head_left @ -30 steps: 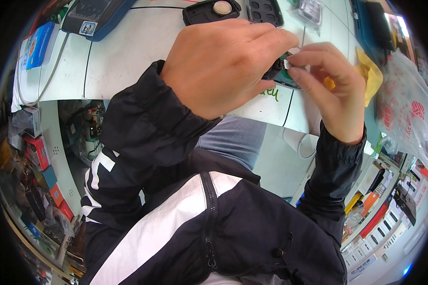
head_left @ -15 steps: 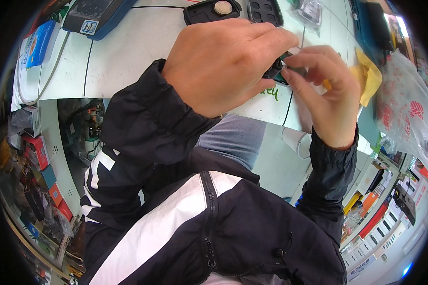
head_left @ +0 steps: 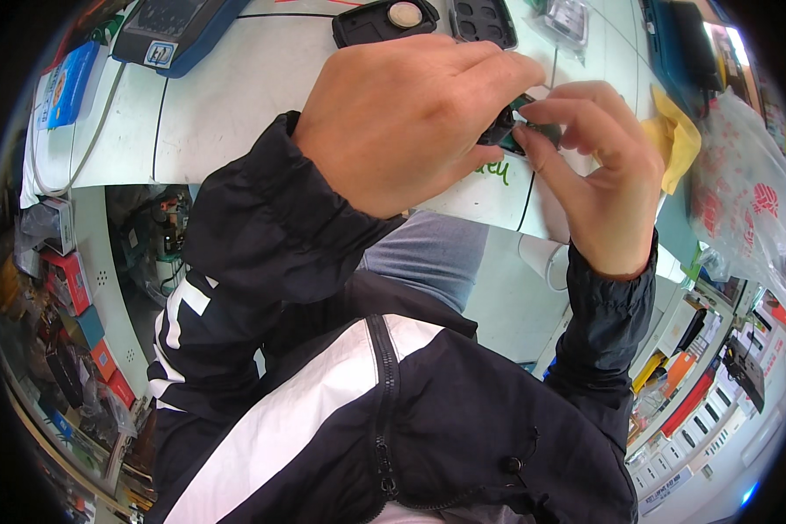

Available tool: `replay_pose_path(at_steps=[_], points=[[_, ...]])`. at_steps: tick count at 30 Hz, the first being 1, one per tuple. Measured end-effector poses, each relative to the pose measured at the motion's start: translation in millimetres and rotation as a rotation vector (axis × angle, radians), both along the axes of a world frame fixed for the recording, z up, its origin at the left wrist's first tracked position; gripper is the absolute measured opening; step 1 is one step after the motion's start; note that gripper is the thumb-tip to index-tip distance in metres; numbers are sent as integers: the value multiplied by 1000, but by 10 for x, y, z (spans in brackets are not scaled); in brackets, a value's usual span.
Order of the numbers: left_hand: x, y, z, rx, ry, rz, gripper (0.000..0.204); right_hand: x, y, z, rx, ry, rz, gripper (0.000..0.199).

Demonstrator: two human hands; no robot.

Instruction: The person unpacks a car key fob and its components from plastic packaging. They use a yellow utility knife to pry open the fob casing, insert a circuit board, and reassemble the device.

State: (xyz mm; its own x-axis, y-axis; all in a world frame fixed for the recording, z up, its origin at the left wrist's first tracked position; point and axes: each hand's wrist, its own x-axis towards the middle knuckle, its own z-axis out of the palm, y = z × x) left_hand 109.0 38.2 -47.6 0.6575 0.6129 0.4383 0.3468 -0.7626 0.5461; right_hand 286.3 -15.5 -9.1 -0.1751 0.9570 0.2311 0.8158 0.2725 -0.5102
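Note:
My left hand (head_left: 402,122) is closed round a small black part (head_left: 498,131), mostly hidden behind the fingers. Thumb and forefinger of my right hand (head_left: 598,157) pinch a tiny pale piece (head_left: 519,117) against that part's right side; what it is I cannot make out. Close behind the fingertips shows a dark green flat piece (head_left: 546,133), partly covered. Beyond my left hand lies an opened black key fob shell (head_left: 367,26) with a round coin cell (head_left: 405,15) in it. Beside it is a black shell half with button recesses (head_left: 483,22).
The white table (head_left: 227,96) has seams and green handwriting. At its far left stand a blue-edged handheld device (head_left: 170,35) and a blue box (head_left: 70,85). A clear packet (head_left: 563,22), a yellow cloth (head_left: 675,140) and a plastic bag (head_left: 742,192) are on the right.
Both hands keep their grip and nearly the same place. My right fingertips have shifted very slightly, and the view has moved a little.

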Motion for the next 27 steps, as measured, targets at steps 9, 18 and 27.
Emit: replay_pose_path(at_steps=[9,18,27], points=[[-4,-5,3,-1,-6,8,55,-16,-7,-18,5,22,-8,14],[2,16,33,-2,8,-27,43,118,-95,31,4,195,-117,18],[15,25,39,103,69,-88,38,123,-522,-44,28,49,-241,20]])
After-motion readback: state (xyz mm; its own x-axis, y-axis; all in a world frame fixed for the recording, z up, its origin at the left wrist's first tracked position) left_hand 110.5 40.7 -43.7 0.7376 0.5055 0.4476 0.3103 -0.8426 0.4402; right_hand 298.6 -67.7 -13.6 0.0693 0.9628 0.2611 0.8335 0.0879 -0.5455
